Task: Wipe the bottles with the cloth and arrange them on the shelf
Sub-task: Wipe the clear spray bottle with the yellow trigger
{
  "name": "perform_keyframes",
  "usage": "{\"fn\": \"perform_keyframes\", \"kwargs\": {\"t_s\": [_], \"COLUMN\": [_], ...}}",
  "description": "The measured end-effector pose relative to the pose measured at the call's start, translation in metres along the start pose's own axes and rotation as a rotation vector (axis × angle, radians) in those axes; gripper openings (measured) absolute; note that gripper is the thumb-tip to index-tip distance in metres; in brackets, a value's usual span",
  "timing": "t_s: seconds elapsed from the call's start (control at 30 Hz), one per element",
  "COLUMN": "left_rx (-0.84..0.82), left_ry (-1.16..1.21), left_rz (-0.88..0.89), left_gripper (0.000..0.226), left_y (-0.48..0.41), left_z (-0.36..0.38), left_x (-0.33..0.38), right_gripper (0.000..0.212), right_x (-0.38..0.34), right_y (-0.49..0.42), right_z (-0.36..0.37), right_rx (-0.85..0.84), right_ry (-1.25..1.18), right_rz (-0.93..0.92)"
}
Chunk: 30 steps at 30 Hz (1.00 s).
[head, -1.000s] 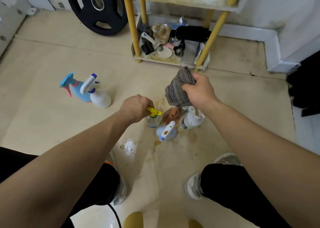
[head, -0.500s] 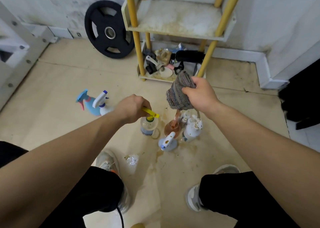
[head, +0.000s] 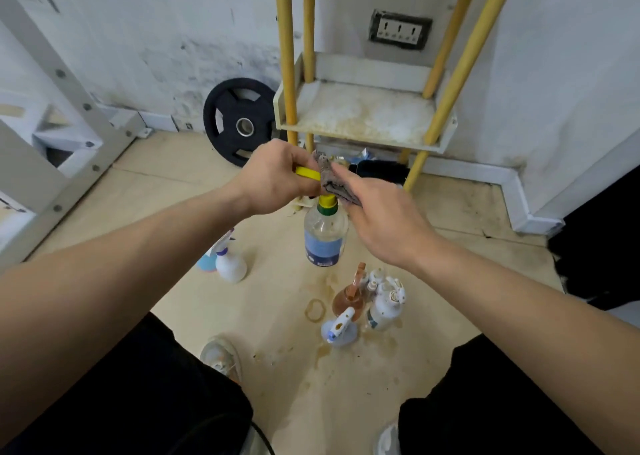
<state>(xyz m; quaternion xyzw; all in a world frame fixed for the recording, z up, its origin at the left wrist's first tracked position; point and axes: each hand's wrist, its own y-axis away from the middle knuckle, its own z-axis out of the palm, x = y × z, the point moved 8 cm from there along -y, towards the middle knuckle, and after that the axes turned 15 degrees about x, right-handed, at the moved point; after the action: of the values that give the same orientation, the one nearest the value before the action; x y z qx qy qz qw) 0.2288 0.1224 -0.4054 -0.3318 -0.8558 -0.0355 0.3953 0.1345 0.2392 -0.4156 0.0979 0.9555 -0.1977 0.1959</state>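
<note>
At the bottom of the frame two legs in black trousers frame a pale floor (head: 291,395) marked with brown stains, with a worn shoe (head: 221,354) at lower centre-left. Just past it, right of centre, three bottles stand close together: a pale blue sprayer (head: 339,331) in front, an amber bottle (head: 348,300) behind it and a white bottle (head: 384,311) to the right. Left of centre stands a white spray bottle (head: 230,266), with a blue one (head: 205,264) partly hidden behind it.

At the centre of the frame the left hand (head: 277,174) is curled tightly round the yellow trigger head (head: 308,173) of a clear bottle (head: 325,236) with a blue label, which hangs upright from that grip in front of the shelf's lower part. The right hand (head: 381,219) comes in from the right with its fingers laid nearly straight over a grey cloth (head: 330,181), and the cloth is bunched against the trigger head and neck. The thumb is hidden under the cloth, so I cannot tell whether this hand pinches the cloth or only presses it.

Behind the hands, at upper centre, the shelf (head: 363,119) shows yellow posts and a stained white tier with nothing standing on it. A black weight plate (head: 242,122) leans on the wall to its left, and a wall socket (head: 400,34) sits above.
</note>
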Motion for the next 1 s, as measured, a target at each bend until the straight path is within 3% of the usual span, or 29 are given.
{"fn": "perform_keyframes", "kwargs": {"t_s": [0.17,0.33,0.43,0.57,0.63,0.7,0.8,0.9,1.0], "left_rx": [0.115,0.158,0.154,0.137,0.154,0.182,0.189,0.185,0.234], "left_ry": [0.222,0.251,0.187,0.106,0.128,0.192,0.306,0.378,0.467], "left_rz": [-0.15,-0.213,-0.227,-0.223,-0.255,-0.314,-0.378,-0.406,-0.462], "left_gripper": [0.008,0.009,0.011,0.014,0.017,0.016,0.018,0.018,0.021], "left_y": [-0.002,-0.008,-0.016,-0.02,-0.022,-0.025,-0.027,-0.027,-0.029], "left_z": [-0.004,0.009,0.021,0.034,0.036,0.035,0.037,0.046,0.047], "left_x": [0.001,-0.011,-0.018,-0.022,-0.025,-0.03,-0.031,-0.027,-0.023], "right_gripper": [0.066,0.063,0.063,0.062,0.041,0.016,0.023,0.023,0.027], "right_x": [-0.005,-0.006,0.001,0.017,0.041,0.08,0.107,0.089,0.069], "right_y": [-0.002,-0.005,-0.005,-0.006,-0.013,-0.011,-0.006,-0.01,-0.009], "right_z": [-0.015,-0.011,0.0,0.012,0.008,0.008,0.021,0.033,0.035], "right_rx": [0.166,0.366,0.289,0.09,0.038,0.056,0.14,0.168,0.174], "right_ry": [0.113,0.359,0.516,0.66,0.554,0.202,-0.475,-0.692,-0.456], "right_rz": [-0.134,-0.283,-0.284,-0.151,0.061,0.396,0.797,0.82,0.594]}}
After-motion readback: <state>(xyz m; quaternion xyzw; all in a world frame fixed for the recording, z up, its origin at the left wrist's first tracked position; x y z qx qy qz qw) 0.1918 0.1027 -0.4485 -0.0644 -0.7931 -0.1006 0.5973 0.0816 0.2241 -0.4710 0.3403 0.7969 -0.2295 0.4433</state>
